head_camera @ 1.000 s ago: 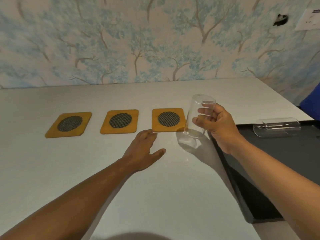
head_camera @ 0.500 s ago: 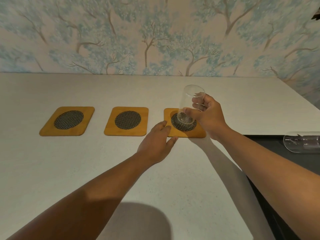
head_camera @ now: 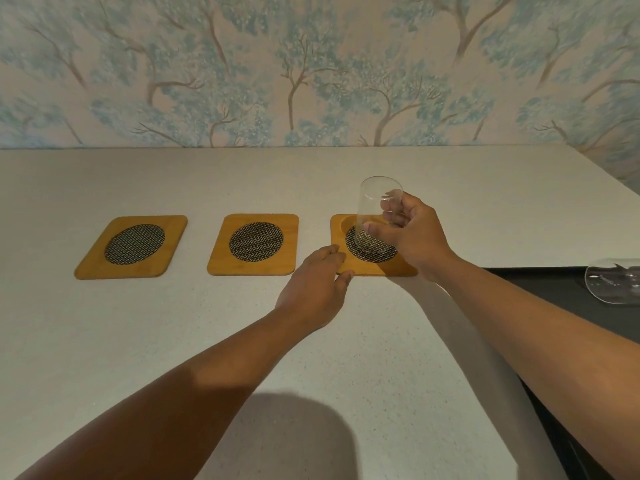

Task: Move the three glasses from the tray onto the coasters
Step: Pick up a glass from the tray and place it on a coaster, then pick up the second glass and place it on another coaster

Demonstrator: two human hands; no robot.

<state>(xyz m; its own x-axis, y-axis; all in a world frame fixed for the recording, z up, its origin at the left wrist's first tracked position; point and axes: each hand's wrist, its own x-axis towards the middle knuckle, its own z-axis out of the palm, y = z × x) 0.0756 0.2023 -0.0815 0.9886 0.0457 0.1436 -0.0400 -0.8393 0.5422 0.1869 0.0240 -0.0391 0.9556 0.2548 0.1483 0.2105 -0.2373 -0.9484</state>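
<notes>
Three wooden coasters with dark mesh centres lie in a row: the left coaster, the middle coaster and the right coaster. My right hand grips a clear glass around its side, its base resting on or just above the mesh of the right coaster. My left hand lies flat on the table, fingertips touching the right coaster's front left corner. A second clear glass lies on its side on the black tray at the right edge.
The pale table runs back to a wall with blue tree wallpaper. The left and middle coasters carry nothing. My shadow falls on the table near the front edge.
My right hand carried the glass from beside the tray leftward and down over the right coaster. My left hand slid forward until its fingertips met that coaster's corner.
</notes>
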